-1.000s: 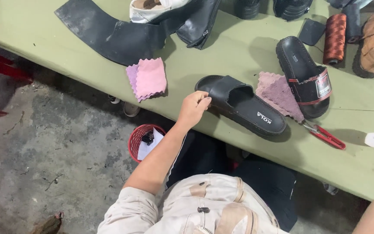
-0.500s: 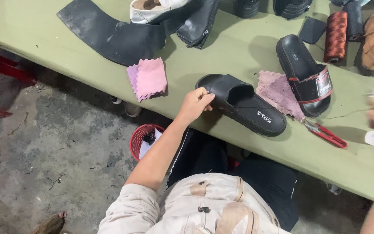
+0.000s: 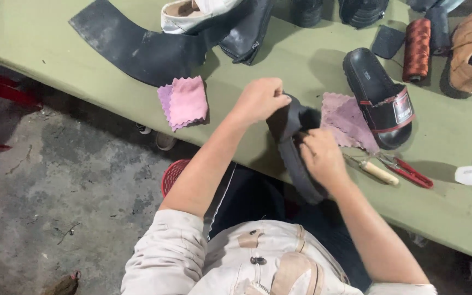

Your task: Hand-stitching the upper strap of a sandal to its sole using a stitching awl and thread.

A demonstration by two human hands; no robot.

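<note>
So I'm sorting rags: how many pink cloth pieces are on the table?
2: a bright pink scalloped cloth left of the hands, and a dull pink cloth beside the black slide sandal. Others may be hidden.

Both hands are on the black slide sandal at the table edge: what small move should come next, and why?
Probably steady the black slide sandal with the left hand on its strap end while the right hand works along its side. It is lifted and tilted on edge, and both hands grip it; any tool in the right hand is hidden.
</note>
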